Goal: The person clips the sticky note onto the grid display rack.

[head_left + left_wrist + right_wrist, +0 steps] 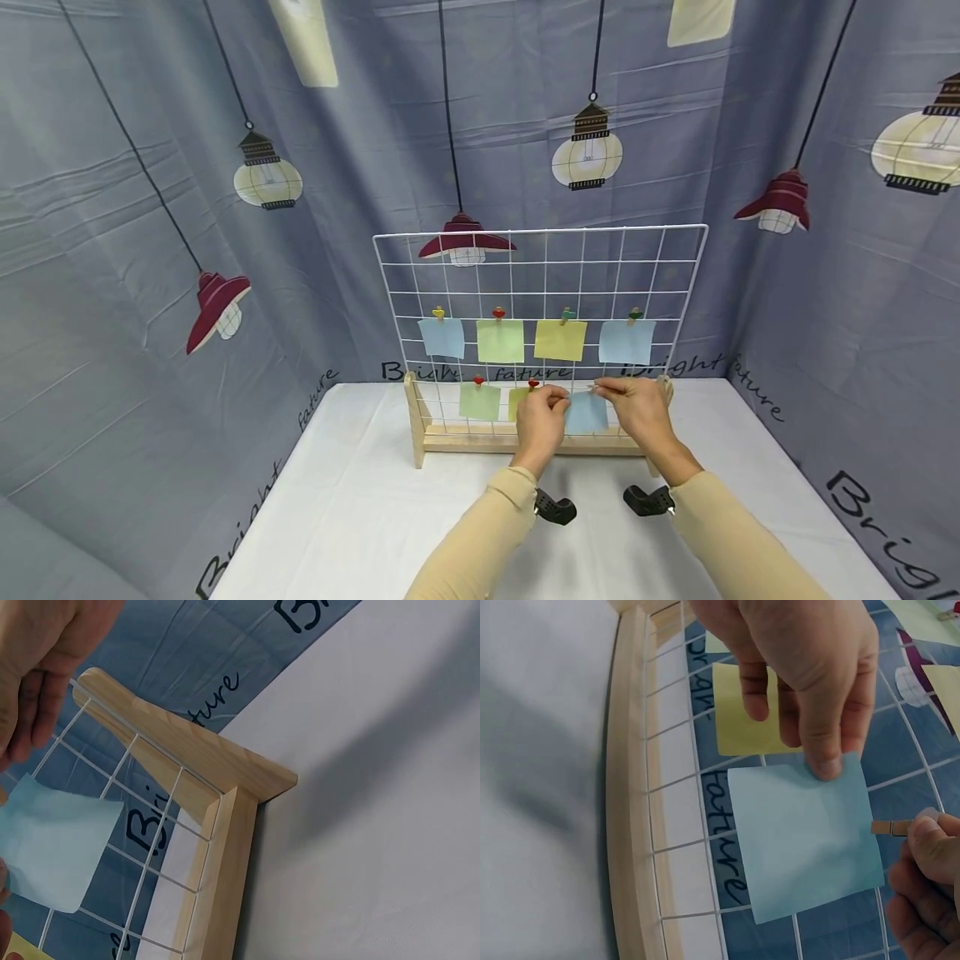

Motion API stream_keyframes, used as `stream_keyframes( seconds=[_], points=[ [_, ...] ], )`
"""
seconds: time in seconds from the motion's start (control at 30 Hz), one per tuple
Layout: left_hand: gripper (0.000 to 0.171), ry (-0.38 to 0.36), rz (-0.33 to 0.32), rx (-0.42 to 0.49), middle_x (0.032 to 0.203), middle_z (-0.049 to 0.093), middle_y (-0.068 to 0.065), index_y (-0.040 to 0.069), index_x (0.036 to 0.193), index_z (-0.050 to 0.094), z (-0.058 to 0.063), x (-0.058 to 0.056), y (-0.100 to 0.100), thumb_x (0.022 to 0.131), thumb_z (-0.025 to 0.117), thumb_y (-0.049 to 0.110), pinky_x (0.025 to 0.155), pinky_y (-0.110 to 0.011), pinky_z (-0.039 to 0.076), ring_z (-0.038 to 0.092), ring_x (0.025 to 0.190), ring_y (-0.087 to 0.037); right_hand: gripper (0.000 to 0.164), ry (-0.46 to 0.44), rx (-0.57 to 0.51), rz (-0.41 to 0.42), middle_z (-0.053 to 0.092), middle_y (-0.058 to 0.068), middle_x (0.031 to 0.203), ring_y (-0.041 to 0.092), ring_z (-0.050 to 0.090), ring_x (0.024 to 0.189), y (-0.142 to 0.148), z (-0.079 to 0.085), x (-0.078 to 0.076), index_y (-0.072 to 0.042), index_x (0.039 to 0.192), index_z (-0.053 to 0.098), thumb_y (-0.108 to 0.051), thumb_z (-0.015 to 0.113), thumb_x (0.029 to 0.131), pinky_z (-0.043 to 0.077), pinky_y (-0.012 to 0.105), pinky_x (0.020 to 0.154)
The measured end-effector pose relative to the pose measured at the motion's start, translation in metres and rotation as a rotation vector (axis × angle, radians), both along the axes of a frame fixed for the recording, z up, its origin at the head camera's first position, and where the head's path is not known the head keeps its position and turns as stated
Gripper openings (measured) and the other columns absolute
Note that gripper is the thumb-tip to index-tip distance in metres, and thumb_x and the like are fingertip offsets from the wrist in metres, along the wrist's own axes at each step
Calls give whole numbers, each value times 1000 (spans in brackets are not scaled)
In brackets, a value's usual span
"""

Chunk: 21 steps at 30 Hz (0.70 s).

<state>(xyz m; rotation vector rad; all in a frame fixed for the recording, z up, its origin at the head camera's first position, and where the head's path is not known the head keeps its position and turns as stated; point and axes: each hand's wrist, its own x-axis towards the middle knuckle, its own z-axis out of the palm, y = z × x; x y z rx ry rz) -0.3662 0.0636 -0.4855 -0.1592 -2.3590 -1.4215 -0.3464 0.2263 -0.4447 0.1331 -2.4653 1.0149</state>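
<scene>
A pale blue paper note lies against the lower part of a white wire grid. My left hand pinches it near its top left corner, the thumb on its face in the right wrist view. In my right hand is a small wooden clothespin, pinched between thumb and fingers. Its tip meets the note's top edge; whether it grips the paper I cannot tell. Left of this note hangs a yellow note, partly hidden by my left hand in the head view.
Above hang blue, green, yellow and blue notes on coloured clothespins. A green note hangs lower left. The grid stands in a wooden base on a white table, before a printed curtain.
</scene>
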Motion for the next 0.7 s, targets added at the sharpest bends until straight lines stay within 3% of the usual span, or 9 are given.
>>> stream_keyframes(
  seconds=[0.17, 0.37, 0.53, 0.7],
  points=[
    [7, -1, 24, -8, 85, 78, 8, 20, 96, 81, 1, 0, 2, 91, 78, 17, 63, -23, 47, 63, 69, -2, 18, -9, -11, 8, 78, 20, 104, 20, 62, 71, -5, -2, -4, -2, 110, 80, -8, 74, 94, 36, 25, 49],
    [6, 20, 35, 4, 84, 79, 6, 19, 96, 82, 0, 1, 5, 91, 78, 17, 61, -24, 46, 63, 68, -3, 19, -27, 18, 11, 78, 20, 104, 17, 56, 63, -8, -3, -9, -1, 111, 79, -9, 73, 94, 33, 23, 47],
    [6, 15, 47, 36, 85, 79, 6, 19, 96, 81, -2, 0, 6, 91, 78, 16, 61, -24, 47, 64, 68, -2, 18, -13, 82, 37, 78, 20, 104, 23, 68, 73, -12, -1, -13, -1, 110, 79, -8, 72, 95, 41, 24, 54],
    [6, 22, 47, 47, 85, 79, 5, 18, 97, 81, -3, -1, 8, 91, 78, 16, 60, -24, 48, 64, 68, -3, 18, -13, 117, 61, 78, 19, 103, 34, 75, 88, -14, 2, -16, 0, 110, 79, -7, 71, 95, 56, 35, 64]
  ],
)
